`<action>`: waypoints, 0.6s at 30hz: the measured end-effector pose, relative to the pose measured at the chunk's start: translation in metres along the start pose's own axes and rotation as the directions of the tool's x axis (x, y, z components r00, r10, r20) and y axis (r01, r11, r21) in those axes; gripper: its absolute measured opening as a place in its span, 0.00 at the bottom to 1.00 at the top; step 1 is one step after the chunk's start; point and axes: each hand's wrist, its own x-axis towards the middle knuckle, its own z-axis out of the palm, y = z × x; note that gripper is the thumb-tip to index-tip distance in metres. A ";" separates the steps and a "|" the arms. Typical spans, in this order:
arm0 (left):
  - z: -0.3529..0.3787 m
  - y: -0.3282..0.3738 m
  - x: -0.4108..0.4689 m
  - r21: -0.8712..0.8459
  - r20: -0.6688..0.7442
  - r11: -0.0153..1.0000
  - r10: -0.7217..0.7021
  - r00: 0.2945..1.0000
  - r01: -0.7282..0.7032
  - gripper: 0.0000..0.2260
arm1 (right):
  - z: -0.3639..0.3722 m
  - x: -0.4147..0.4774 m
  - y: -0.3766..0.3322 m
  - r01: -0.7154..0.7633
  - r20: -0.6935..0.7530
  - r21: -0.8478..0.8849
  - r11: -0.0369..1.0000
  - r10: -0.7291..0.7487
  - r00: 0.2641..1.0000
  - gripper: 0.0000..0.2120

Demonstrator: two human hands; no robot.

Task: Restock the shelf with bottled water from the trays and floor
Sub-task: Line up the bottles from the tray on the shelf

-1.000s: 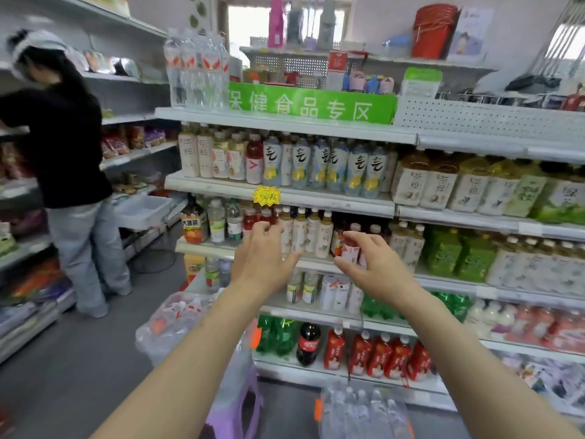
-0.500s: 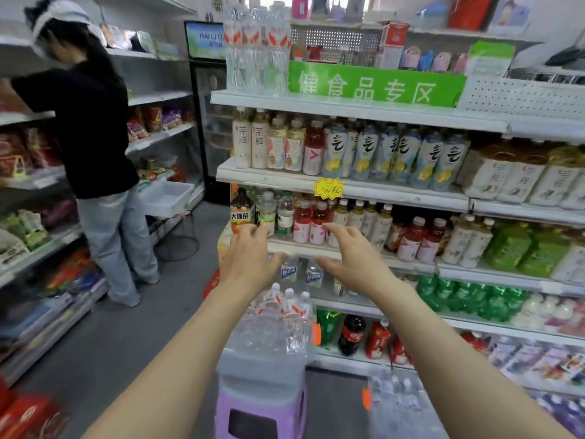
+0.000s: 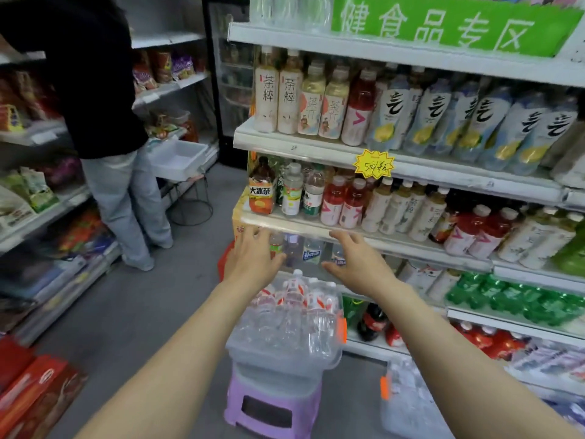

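Person (image 3: 104, 122): standing at 10 o'clock.
Left hand (image 3: 253, 258): spread wide, holding nothing, at 11 o'clock of water pack.
Water pack (image 3: 291, 321): wrapped bottles on stool (image 3: 272, 403), at 6 o'clock.
Right hand (image 3: 357, 264): spread wide, holding nothing, at 1 o'clock of pack.
Floor pack (image 3: 408, 403): at 5 o'clock, below shelf (image 3: 380, 241).

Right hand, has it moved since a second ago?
Yes. The right hand shifted left and down: formerly right of the yellow price tag, now below it.

A grey floor (image 3: 133, 312) runs between snack racks (image 3: 171, 87) on the left and the drinks shelf (image 3: 300, 147) on the right, toward a glass-door fridge (image 3: 228, 90).
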 end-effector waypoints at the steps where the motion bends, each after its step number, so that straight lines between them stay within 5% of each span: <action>1: 0.006 -0.006 0.009 0.010 0.008 1.000 -0.013 1.000 0.013 0.22 | 0.009 0.012 0.003 -0.001 0.025 0.001 1.000 0.001 1.000 0.34; 12: 0.124 -0.101 0.060 -0.017 0.304 0.952 -0.286 0.909 0.305 0.26 | 0.140 0.104 0.064 -0.222 0.424 0.078 0.972 0.169 0.890 0.33; 18: 0.190 -0.116 0.081 -0.081 0.497 0.946 -0.236 0.835 0.315 0.26 | 0.211 0.107 0.097 -0.543 0.456 0.131 0.830 0.436 0.776 0.35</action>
